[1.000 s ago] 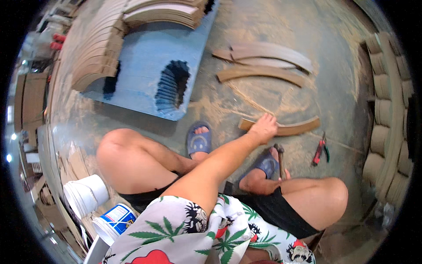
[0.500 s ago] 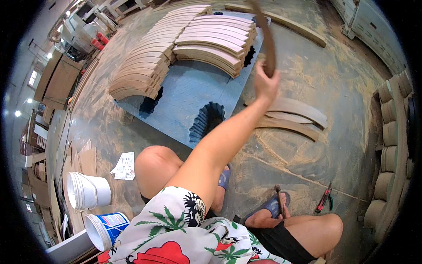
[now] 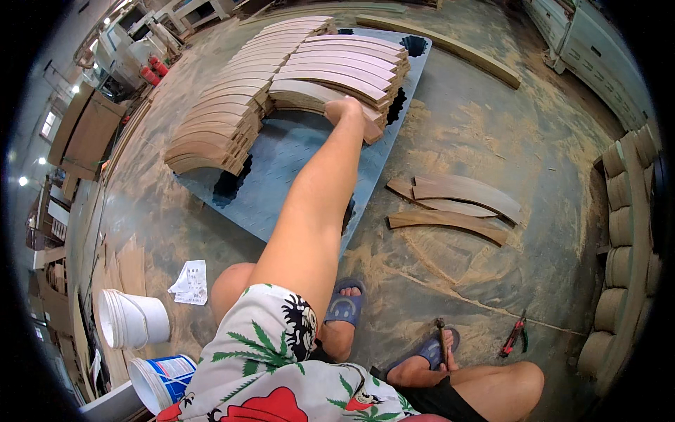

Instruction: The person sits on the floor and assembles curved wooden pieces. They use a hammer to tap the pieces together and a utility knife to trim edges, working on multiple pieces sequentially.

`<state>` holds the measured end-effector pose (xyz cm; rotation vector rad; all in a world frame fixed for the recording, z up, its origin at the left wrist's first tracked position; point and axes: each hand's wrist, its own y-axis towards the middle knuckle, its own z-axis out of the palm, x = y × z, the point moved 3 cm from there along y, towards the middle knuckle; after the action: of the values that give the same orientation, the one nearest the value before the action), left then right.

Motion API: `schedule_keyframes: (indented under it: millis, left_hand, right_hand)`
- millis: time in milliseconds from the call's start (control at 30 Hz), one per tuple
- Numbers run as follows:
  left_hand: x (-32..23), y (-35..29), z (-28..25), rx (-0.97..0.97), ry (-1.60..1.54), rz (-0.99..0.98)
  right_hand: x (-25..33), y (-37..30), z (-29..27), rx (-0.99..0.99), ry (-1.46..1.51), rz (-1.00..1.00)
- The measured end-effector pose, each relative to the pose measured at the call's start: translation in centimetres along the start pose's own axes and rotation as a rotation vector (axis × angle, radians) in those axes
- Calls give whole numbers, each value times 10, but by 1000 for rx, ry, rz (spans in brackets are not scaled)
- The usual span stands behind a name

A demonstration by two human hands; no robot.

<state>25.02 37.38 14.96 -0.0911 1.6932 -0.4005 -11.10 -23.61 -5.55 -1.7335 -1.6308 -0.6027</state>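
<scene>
Joining the upper-centre stack point(image 3: 344, 62): a curved board point(image 3: 372, 131), aloft moments ago, under the left hand point(image 3: 344, 110), grip hidden; the right hand point(image 3: 450, 360) clasps a hammer point(image 3: 442, 333).

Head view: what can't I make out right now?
All in the head view:
- Left grip: fingertips, hidden behind the hand's back.
- Hammer: lower handle, hidden by the right grip.
- Blue platform: far surface, covered by stacked curved wood.
- White paper: markings, too small.

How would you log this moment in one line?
Left hand: on curved wooden piece, above blue pallet | right hand: holding hammer | floor: loose curved pieces, pliers
</scene>
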Motion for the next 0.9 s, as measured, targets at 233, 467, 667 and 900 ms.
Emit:
schedule_keyframes:
  millis: [233,467,667,900]
  left_hand:
    - [0,47,36,17,-85,-149]
    - [3,114,33,11,-55,-167]
    - [1,47,47,148,701,103]
    - [10,-5,27,-96,773,734]
  right_hand:
    - [-2,4,-3,-6,-39,41]
    - [5,-5,15,31,-15,64]
    - [-8,-22,-5,-42,-29,97]
    - [-14,-56,-16,-61,12,80]
